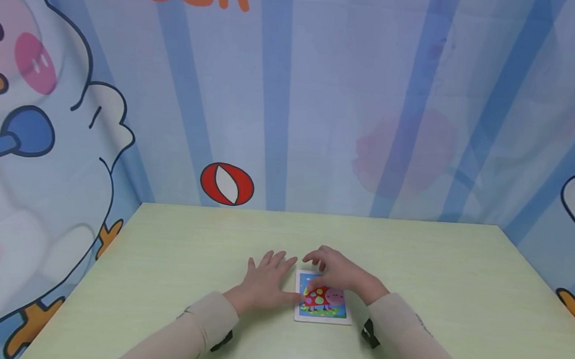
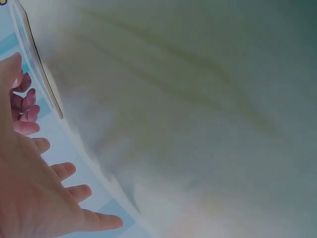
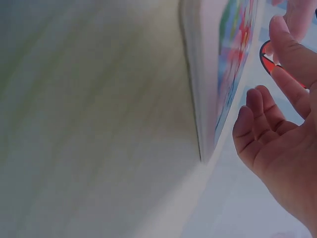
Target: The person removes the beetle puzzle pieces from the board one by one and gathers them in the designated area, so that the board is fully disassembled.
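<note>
A small square picture board (image 1: 323,312) with a pale border lies flat on the table. Its picture is a red ladybug with coloured spots on green and blue. At the board's left side is my left hand (image 1: 266,287), palm down with fingers spread and the thumb reaching its left edge. Over the upper part of the picture hovers my right hand (image 1: 337,270), its fingers loosely bent and the thumb low over the ladybug. Nothing shows between thumb and fingers in the right wrist view, where the board (image 3: 210,89) appears edge-on beside the hand (image 3: 282,134).
The pale green table (image 1: 166,260) extends around the board on all sides. Behind it hangs a blue striped cloth backdrop (image 1: 311,105) with a large cartoon duck (image 1: 37,199) at the left and a printed red and white ball (image 1: 211,183).
</note>
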A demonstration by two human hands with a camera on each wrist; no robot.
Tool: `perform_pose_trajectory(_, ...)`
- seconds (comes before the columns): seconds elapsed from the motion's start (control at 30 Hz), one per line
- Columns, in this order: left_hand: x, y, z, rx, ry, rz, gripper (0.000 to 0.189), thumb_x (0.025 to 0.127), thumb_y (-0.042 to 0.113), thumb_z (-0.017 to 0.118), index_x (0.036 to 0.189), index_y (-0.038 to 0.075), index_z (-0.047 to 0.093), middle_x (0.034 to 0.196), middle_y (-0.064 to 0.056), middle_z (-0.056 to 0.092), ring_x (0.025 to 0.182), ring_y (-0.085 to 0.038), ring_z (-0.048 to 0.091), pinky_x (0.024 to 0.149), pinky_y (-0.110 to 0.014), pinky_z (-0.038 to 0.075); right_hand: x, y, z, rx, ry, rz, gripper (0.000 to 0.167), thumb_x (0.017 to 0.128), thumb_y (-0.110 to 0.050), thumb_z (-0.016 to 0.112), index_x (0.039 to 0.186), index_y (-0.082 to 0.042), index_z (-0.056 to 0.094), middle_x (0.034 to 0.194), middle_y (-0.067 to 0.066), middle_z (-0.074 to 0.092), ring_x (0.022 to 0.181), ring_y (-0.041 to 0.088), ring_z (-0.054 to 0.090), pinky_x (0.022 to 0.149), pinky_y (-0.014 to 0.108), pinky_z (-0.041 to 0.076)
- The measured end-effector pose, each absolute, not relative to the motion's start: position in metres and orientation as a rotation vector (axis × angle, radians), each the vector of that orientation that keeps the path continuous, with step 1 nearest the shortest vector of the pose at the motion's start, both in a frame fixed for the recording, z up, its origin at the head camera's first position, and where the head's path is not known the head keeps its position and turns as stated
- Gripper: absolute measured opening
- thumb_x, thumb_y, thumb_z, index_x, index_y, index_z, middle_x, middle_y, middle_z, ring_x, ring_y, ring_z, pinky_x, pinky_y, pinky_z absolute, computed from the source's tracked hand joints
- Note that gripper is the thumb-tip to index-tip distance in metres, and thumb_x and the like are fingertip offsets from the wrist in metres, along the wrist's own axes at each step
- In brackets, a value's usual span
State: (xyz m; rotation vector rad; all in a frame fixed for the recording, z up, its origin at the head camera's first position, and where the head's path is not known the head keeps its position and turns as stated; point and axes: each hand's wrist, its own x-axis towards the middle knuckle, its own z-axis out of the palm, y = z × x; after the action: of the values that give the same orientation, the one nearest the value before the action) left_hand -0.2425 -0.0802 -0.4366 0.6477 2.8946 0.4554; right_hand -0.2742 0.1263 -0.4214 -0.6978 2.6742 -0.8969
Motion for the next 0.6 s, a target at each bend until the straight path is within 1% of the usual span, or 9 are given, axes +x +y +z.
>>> perform_pose_trajectory(0.23,-0.2409,-0.0787,-0.4365,0.639,2.858,0.445,0.086,0.083,0.067,0.057,0.15,0.017,0.035,0.155,-0.015,0.029,0.143,-0.041,0.021,0.103,-0.074,0.018,-0.2747,0.1246,-0.4249,-0.757,2.647,-0.843,0.047,0.076,-0.018,0.082,0.118,-0.009,0.064,0.103,0.003,0.058,0.092,0.019,0.055,0.082,0.036,0.051)
perform_pose_trajectory(0.6,-0.2416,-0.0766,-0.4409,0.637,2.837,0.369,0.086,0.083,0.07,0.053,0.15,0.019,0.034,0.156,-0.013,0.029,0.143,-0.04,0.022,0.102,-0.075,0.018,-0.2749,0.1211,-0.4251,-0.736,2.648,-0.789,0.037,0.077,-0.017,0.082,0.11,-0.01,0.068,0.099,0.001,0.059,0.093,0.018,0.056,0.085,0.038,0.051)
